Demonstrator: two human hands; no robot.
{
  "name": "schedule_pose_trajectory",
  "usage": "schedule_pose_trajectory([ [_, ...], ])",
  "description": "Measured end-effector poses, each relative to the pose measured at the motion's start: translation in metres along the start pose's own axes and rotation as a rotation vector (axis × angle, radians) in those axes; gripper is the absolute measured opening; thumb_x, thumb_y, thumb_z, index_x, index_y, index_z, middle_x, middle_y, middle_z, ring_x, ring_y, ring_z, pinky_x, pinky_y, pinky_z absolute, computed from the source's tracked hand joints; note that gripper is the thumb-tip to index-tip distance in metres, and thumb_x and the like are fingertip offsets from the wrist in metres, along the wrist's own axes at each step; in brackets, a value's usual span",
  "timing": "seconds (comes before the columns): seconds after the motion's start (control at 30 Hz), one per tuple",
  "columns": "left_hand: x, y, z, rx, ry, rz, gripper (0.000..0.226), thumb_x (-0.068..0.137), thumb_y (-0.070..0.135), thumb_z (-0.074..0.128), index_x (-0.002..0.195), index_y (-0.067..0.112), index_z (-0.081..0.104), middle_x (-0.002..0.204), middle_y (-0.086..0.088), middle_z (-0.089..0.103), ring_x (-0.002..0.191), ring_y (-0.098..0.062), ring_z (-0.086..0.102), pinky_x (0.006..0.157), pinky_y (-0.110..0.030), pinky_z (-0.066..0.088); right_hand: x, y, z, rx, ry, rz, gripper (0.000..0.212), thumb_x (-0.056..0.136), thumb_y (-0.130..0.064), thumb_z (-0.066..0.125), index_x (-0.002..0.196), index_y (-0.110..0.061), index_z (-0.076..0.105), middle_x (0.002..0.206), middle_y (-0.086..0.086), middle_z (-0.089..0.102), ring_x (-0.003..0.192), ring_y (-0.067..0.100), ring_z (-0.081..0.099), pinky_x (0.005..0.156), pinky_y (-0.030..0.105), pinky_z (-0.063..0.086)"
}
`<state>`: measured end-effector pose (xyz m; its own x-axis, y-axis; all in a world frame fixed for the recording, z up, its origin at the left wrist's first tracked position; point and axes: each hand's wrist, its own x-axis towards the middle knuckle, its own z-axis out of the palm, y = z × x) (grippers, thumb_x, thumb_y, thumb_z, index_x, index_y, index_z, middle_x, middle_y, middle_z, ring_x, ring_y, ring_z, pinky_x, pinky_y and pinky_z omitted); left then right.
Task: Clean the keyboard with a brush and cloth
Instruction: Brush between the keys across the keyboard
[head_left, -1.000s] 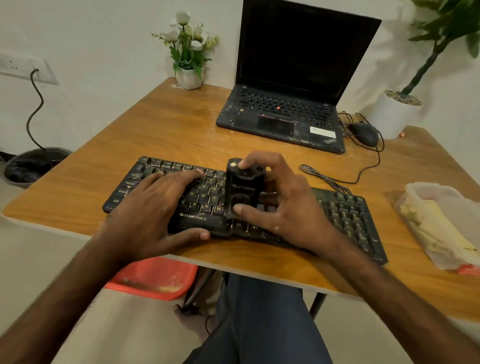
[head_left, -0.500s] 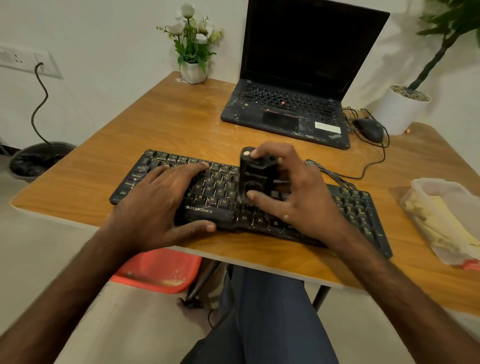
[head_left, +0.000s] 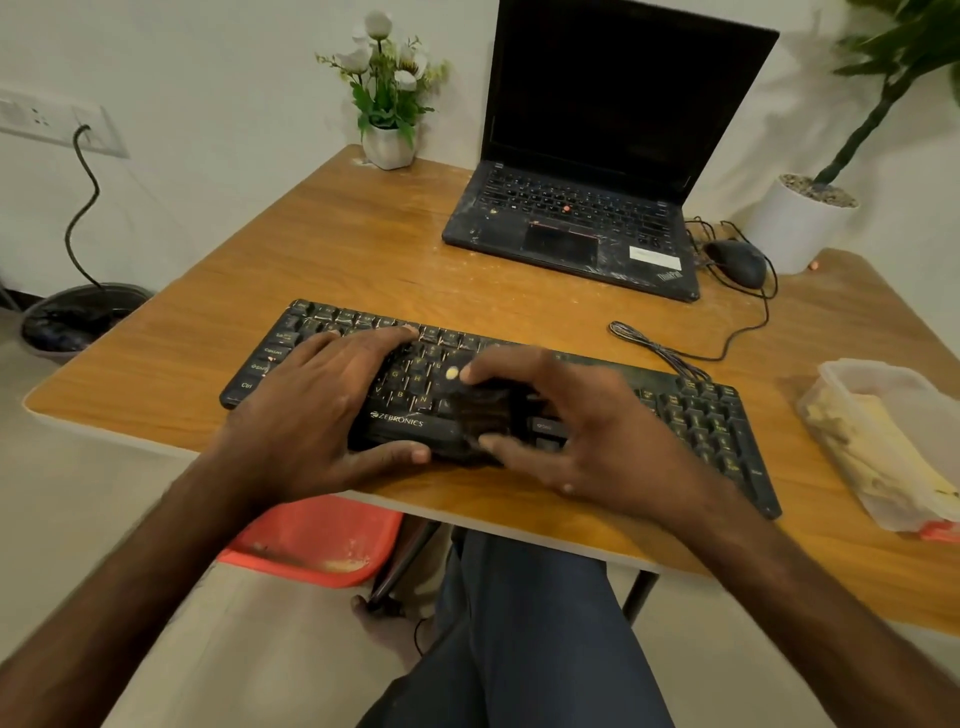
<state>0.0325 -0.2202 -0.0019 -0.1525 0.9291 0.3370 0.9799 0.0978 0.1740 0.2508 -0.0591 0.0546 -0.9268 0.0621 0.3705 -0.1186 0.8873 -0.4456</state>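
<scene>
A black Zebronics keyboard (head_left: 701, 421) lies near the front edge of the wooden table (head_left: 363, 249). My left hand (head_left: 322, 410) rests flat on its left half, thumb against the front edge. My right hand (head_left: 582, 436) grips a small black brush block (head_left: 483, 415), blurred, low on the keys by the space bar, held between thumb and fingers. A pale crumb (head_left: 452, 372) sits on the keys just above the brush. A clear plastic tub (head_left: 883, 441) at the right holds a yellowish cloth.
A dusty black laptop (head_left: 576, 228) stands open at the back, a black mouse (head_left: 737, 262) and its cable beside it. A small flower pot (head_left: 389, 145) and a white plant pot (head_left: 795, 228) sit at the back. A red stool (head_left: 317, 540) is under the table.
My right hand has dragged the brush toward me, from the upper key rows down to the front rows. My left hand has stayed on the keyboard's left half.
</scene>
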Motion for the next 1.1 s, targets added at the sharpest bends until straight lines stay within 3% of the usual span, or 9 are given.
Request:
schedule_pose_trajectory([
  [0.1, 0.000, 0.001, 0.000, 0.006, 0.000, 0.000, 0.105, 0.083, 0.088, 0.039, 0.156, 0.014, 0.024, 0.145, -0.009, 0.053, 0.133, -0.019, 0.046, 0.117, -0.042, 0.030, 0.003, 0.002, -0.003, -0.016, 0.043, 0.024, 0.060, 0.090, -0.019, 0.074, 0.133, -0.035, 0.035, 0.122, 0.002, 0.063, 0.097, 0.013, 0.067, 0.071, 0.031, 0.061],
  [0.47, 0.000, 0.000, 0.000, 0.009, -0.003, 0.009, 0.106, 0.084, 0.087, 0.040, 0.156, 0.011, 0.024, 0.145, -0.009, 0.052, 0.134, -0.020, 0.047, 0.116, -0.048, 0.034, 0.000, -0.010, 0.003, -0.013, -0.067, -0.035, 0.062, 0.090, -0.020, 0.071, 0.136, -0.041, 0.035, 0.125, -0.003, 0.064, 0.103, 0.009, 0.065, 0.078, 0.027, 0.060],
  [0.6, 0.000, 0.001, 0.000, 0.009, 0.011, 0.004, 0.105, 0.084, 0.086, 0.042, 0.156, 0.011, 0.025, 0.143, -0.010, 0.054, 0.131, -0.020, 0.048, 0.117, -0.046, 0.033, 0.003, 0.003, -0.005, -0.012, 0.048, 0.044, 0.060, 0.090, -0.019, 0.073, 0.133, -0.038, 0.035, 0.123, 0.004, 0.063, 0.098, 0.017, 0.067, 0.072, 0.035, 0.062],
  [0.77, 0.000, 0.000, 0.001, 0.008, 0.018, 0.013, 0.105, 0.084, 0.086, 0.043, 0.156, 0.011, 0.025, 0.144, -0.009, 0.053, 0.132, -0.019, 0.046, 0.116, -0.042, 0.033, -0.003, -0.006, 0.009, 0.110, 0.046, 0.026, 0.060, 0.087, -0.018, 0.076, 0.130, -0.038, 0.038, 0.124, 0.000, 0.060, 0.097, 0.013, 0.068, 0.069, 0.027, 0.062],
  [0.87, 0.000, 0.001, 0.000, 0.014, 0.024, 0.007, 0.106, 0.084, 0.086, 0.042, 0.156, 0.011, 0.025, 0.145, -0.010, 0.052, 0.133, -0.019, 0.046, 0.117, -0.041, 0.031, 0.000, 0.006, -0.003, 0.045, 0.213, 0.116, 0.063, 0.085, -0.017, 0.078, 0.130, -0.037, 0.038, 0.123, -0.011, 0.056, 0.099, 0.011, 0.067, 0.068, 0.028, 0.063],
  [0.97, -0.001, 0.001, 0.000, 0.011, 0.019, -0.002, 0.107, 0.083, 0.086, 0.042, 0.156, 0.011, 0.024, 0.145, -0.010, 0.052, 0.134, -0.019, 0.046, 0.118, -0.042, 0.031, -0.010, 0.002, -0.001, 0.232, 0.266, 0.154, 0.064, 0.081, -0.015, 0.080, 0.124, -0.043, 0.042, 0.119, -0.027, 0.051, 0.104, 0.010, 0.066, 0.071, 0.027, 0.062],
  [1.0, 0.000, 0.001, 0.000, 0.010, 0.017, -0.002, 0.107, 0.083, 0.086, 0.043, 0.156, 0.011, 0.024, 0.145, -0.009, 0.052, 0.134, -0.019, 0.046, 0.118, -0.042, 0.031, -0.014, -0.002, 0.003, 0.239, 0.235, 0.140, 0.064, 0.082, -0.016, 0.079, 0.124, -0.044, 0.042, 0.119, -0.023, 0.052, 0.104, 0.010, 0.066, 0.071, 0.026, 0.062],
  [1.1, 0.000, 0.000, 0.000, 0.011, 0.016, -0.001, 0.107, 0.083, 0.087, 0.043, 0.157, 0.012, 0.024, 0.145, -0.009, 0.052, 0.133, -0.019, 0.046, 0.117, -0.042, 0.031, -0.018, 0.001, 0.003, -0.059, 0.187, 0.065, 0.060, 0.087, -0.020, 0.075, 0.132, -0.035, 0.038, 0.120, -0.002, 0.061, 0.098, 0.008, 0.065, 0.071, 0.019, 0.060],
])
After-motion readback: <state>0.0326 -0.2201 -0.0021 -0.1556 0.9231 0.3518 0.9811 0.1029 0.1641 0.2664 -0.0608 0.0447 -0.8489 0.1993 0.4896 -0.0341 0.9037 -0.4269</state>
